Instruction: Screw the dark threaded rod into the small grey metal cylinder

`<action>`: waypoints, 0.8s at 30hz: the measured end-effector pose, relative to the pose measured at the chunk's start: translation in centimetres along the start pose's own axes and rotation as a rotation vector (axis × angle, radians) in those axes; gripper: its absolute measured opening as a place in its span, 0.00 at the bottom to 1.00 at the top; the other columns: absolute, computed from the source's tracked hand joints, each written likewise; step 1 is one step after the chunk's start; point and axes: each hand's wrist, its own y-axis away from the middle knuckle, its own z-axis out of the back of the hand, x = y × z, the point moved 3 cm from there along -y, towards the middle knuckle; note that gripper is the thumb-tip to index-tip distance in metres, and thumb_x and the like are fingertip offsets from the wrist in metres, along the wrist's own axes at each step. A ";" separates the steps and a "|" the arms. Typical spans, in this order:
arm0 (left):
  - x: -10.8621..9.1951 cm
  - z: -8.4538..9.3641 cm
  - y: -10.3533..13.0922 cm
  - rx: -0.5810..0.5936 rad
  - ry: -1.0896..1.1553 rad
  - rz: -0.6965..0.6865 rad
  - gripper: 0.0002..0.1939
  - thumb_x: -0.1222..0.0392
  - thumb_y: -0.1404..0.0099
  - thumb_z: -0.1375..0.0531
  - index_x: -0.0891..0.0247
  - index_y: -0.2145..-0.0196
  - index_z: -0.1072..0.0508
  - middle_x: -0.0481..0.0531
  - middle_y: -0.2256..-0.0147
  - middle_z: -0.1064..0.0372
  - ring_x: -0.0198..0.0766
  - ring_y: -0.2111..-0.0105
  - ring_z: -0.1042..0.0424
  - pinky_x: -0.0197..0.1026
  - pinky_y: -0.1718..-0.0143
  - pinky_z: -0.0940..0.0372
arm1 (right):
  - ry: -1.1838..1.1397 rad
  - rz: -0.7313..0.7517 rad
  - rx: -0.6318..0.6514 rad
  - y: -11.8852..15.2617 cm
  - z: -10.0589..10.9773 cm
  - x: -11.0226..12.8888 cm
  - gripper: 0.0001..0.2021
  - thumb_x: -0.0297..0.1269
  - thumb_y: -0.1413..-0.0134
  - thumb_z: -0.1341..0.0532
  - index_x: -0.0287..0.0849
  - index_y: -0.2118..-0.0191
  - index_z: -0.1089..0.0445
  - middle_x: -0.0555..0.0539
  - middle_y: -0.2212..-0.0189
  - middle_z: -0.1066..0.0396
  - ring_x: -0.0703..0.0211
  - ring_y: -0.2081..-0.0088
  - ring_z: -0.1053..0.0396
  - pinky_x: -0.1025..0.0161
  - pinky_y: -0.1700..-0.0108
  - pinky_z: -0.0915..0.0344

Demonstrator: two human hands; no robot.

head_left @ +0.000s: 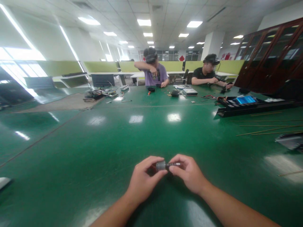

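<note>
Low in the middle of the head view, both hands meet on a small metal part above the green table. It has a grey metal cylinder on its left and a thin dark shaft with a shiny end pointing right. My left hand is closed around the cylinder, pinching it between thumb and fingers. The thumb and fingers of my right hand are closed on the shaft. The part lies roughly level. My fingers cover some of it, and its exact kind cannot be made out.
The green table stretches far ahead. Thin rods and a long black channel lie at the right. Electronic parts are piled at the far left. Two people work at the far edge, one using a drill-like tool.
</note>
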 end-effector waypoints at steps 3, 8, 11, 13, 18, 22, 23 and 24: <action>0.0 0.0 0.0 0.000 -0.003 0.001 0.12 0.60 0.42 0.32 0.58 0.58 0.23 0.50 0.62 0.24 0.39 0.63 0.26 0.37 0.62 0.32 | -0.007 0.002 -0.002 0.0 0.0 0.0 0.07 0.36 0.52 0.34 0.38 0.69 0.28 0.50 0.75 0.30 0.61 0.72 0.35 0.64 0.68 0.39; 0.2 0.0 0.0 0.003 -0.003 0.008 0.12 0.60 0.41 0.32 0.56 0.58 0.23 0.48 0.61 0.24 0.38 0.63 0.26 0.37 0.62 0.32 | -0.021 -0.001 -0.006 0.0 0.0 -0.1 0.07 0.37 0.52 0.34 0.38 0.69 0.28 0.50 0.76 0.31 0.61 0.72 0.35 0.64 0.68 0.40; 0.2 0.0 0.0 0.000 -0.006 0.012 0.12 0.59 0.41 0.33 0.57 0.58 0.23 0.48 0.61 0.25 0.37 0.63 0.26 0.37 0.62 0.32 | -0.019 -0.002 -0.007 0.0 0.0 -0.1 0.07 0.37 0.52 0.34 0.38 0.69 0.28 0.50 0.75 0.31 0.62 0.73 0.35 0.64 0.68 0.40; 0.1 0.1 0.0 0.000 -0.008 0.011 0.12 0.59 0.40 0.33 0.57 0.58 0.23 0.49 0.61 0.25 0.38 0.63 0.26 0.37 0.62 0.32 | -0.017 -0.003 -0.009 0.0 0.0 0.0 0.08 0.37 0.51 0.34 0.38 0.68 0.28 0.50 0.76 0.31 0.62 0.73 0.35 0.64 0.68 0.40; 0.1 0.0 -0.1 -0.001 -0.001 0.008 0.12 0.59 0.40 0.33 0.57 0.57 0.24 0.50 0.60 0.25 0.39 0.61 0.26 0.38 0.61 0.32 | -0.011 -0.009 -0.012 0.0 0.0 0.2 0.08 0.37 0.51 0.35 0.38 0.69 0.29 0.51 0.77 0.31 0.62 0.74 0.36 0.65 0.69 0.41; 0.3 0.0 -0.1 0.002 0.001 0.019 0.12 0.59 0.40 0.33 0.58 0.57 0.24 0.51 0.60 0.25 0.39 0.61 0.26 0.38 0.61 0.32 | -0.015 -0.003 -0.017 0.0 0.0 0.2 0.07 0.37 0.51 0.35 0.38 0.69 0.29 0.51 0.78 0.32 0.63 0.75 0.37 0.65 0.70 0.41; 0.3 0.0 0.0 0.002 0.002 0.022 0.12 0.59 0.40 0.33 0.58 0.57 0.24 0.51 0.60 0.25 0.40 0.61 0.26 0.38 0.60 0.31 | -0.015 -0.002 -0.019 0.0 0.0 0.2 0.07 0.37 0.51 0.35 0.38 0.69 0.29 0.52 0.78 0.32 0.63 0.75 0.37 0.65 0.70 0.42; 0.3 -0.1 0.0 0.002 0.005 0.024 0.12 0.58 0.40 0.33 0.58 0.57 0.24 0.51 0.60 0.25 0.40 0.61 0.26 0.39 0.60 0.31 | -0.014 -0.002 -0.020 0.0 0.0 0.2 0.07 0.37 0.51 0.35 0.38 0.69 0.29 0.52 0.78 0.33 0.63 0.76 0.37 0.65 0.70 0.42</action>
